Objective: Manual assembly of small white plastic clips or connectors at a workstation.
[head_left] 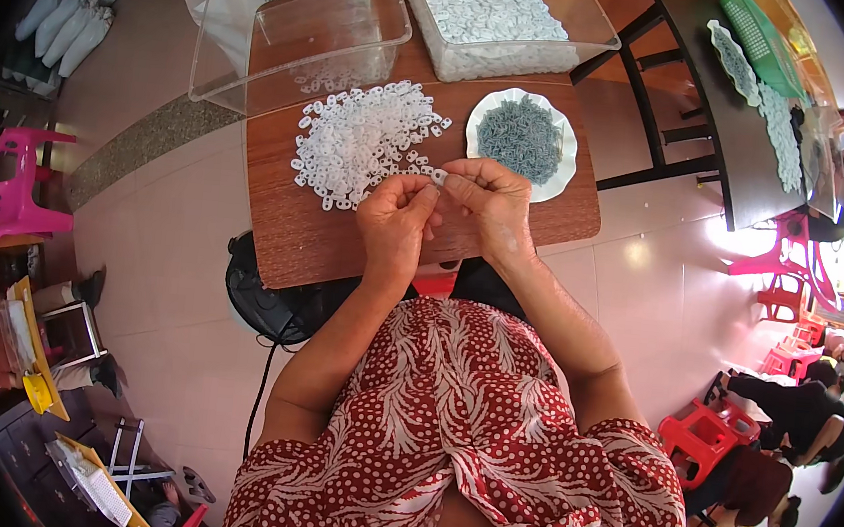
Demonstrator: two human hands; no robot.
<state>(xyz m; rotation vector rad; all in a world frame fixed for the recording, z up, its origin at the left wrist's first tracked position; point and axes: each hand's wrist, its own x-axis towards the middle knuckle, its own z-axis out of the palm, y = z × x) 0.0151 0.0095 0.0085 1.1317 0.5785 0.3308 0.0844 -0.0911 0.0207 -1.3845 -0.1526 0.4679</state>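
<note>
Both my hands meet above the near part of a brown wooden table (302, 253). My right hand (495, 208) pinches a small white plastic piece (439, 177) between thumb and forefinger. Right beside it, my left hand (397, 223) is closed in a pinch; whatever its fingertips hold is too small to name. Just beyond the left hand spreads a loose heap of white plastic pieces with holes (362, 143). Past the right hand stands a white scalloped plate (556, 183) bearing a mound of small grey pins (518, 136).
A clear plastic bin (333, 20) with a few pieces stands at the table's far left. Beside it, another clear bin (500, 60) is full of white pieces. A dark table (693, 87) is at the right. Pink stool (17, 190) at left; people sit at right.
</note>
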